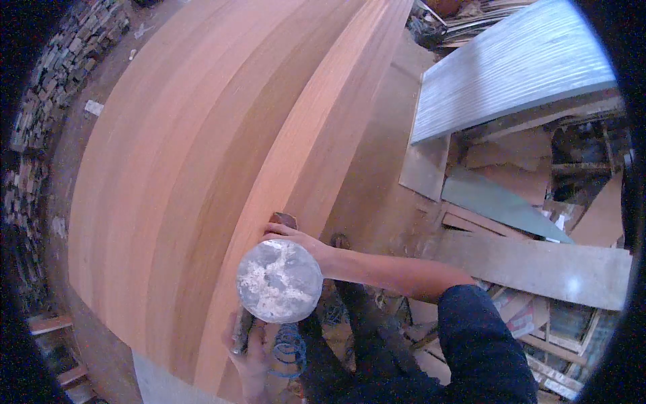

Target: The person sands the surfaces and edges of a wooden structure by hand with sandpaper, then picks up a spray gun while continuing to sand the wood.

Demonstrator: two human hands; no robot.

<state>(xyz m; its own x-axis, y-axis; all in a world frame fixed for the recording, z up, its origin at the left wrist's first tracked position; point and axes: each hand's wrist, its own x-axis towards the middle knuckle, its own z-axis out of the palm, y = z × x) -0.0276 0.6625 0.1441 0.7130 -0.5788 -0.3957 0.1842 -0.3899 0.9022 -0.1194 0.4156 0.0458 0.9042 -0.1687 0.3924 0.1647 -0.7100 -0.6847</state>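
A large board of joined wood strips [222, 135] lies in front of me. A round, grey, dusty disc [279, 281] with whitish blotches covers the space between my hands. Just beyond it, the fingers of my right hand [296, 241] are bent around a reddish-brown block [283, 219] at the board's near right side. My left hand [250, 353], below the disc, grips a narrow greyish-brown bar [241, 331]. The disc hides whether block and bar are one tool. A blue coil [289, 350] shows beside my left hand.
Stacked wood pieces [50, 94] line the left side. At right, a ridged pale panel [511, 64] leans above scattered sheets and offcuts, including a green-grey sheet [498, 202] and a long pale board [538, 262]. My legs are right of the board's near edge.
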